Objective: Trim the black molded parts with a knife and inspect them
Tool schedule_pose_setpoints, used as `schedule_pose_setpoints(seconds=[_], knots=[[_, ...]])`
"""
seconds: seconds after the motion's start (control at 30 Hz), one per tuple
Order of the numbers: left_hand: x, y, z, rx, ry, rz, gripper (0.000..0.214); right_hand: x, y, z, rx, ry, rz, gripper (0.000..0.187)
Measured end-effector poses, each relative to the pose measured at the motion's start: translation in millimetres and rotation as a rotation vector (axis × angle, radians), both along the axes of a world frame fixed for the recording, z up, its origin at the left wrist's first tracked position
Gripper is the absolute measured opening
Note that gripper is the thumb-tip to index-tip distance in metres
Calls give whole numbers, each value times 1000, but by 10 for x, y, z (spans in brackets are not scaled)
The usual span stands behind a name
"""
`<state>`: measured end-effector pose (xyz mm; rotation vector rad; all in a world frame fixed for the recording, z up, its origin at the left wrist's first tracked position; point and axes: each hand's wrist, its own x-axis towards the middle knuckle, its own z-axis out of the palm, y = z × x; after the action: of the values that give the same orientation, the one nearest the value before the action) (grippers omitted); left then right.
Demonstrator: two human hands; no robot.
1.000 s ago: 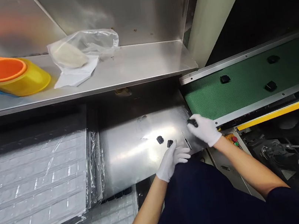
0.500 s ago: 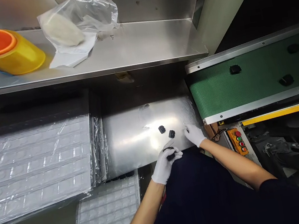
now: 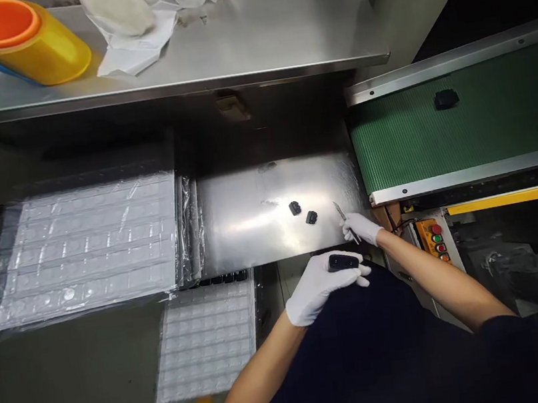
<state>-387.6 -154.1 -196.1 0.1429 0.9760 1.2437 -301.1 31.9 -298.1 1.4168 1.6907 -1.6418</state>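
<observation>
Both my hands wear white gloves. My left hand (image 3: 319,285) is closed on a black plastic part (image 3: 343,262), its smooth dark face turned up, just in front of the metal table's near edge. To its right, my right hand (image 3: 361,228) grips a slim metal hand tool (image 3: 339,211) whose thin tip points away from me; whether it is a knife or tweezers I cannot tell. Two small black parts, a left one (image 3: 295,208) and a right one (image 3: 311,217), lie on the metal table (image 3: 241,219) beyond my left hand, apart from both hands.
Clear plastic trays (image 3: 89,248) are stacked at left, with another tray (image 3: 209,345) lower down. At right, a green conveyor belt (image 3: 403,154) carries black parts. An orange button box (image 3: 431,238) sits below it. A steel shelf (image 3: 270,40) holds a yellow container (image 3: 59,51).
The view has shifted. My left hand has moved right and towards my body, turning the black part's face up. The metal tool in my right hand now shows more clearly. Parts on the belt moved right in view.
</observation>
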Motion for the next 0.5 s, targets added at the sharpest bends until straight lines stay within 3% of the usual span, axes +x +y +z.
schedule_pose_setpoints(seconds=[0.1,0.13,0.2,0.33,0.43,0.5], knots=[[104,31,184,-21,54,-51,43,425,8,501,60,121,90,25],[140,44,243,-25,60,-68,42,570,29,712,161,229,211,26],[215,72,346,-21,62,-104,41,828,78,1156,462,439,483,33],[377,124,486,18,52,-187,40,1121,129,1911,1074,514,955,37],[498,162,547,32,36,-254,37,1177,122,2241,1374,483,1209,36],[571,188,576,38,37,-284,34,1195,120,2358,1441,464,1311,36]])
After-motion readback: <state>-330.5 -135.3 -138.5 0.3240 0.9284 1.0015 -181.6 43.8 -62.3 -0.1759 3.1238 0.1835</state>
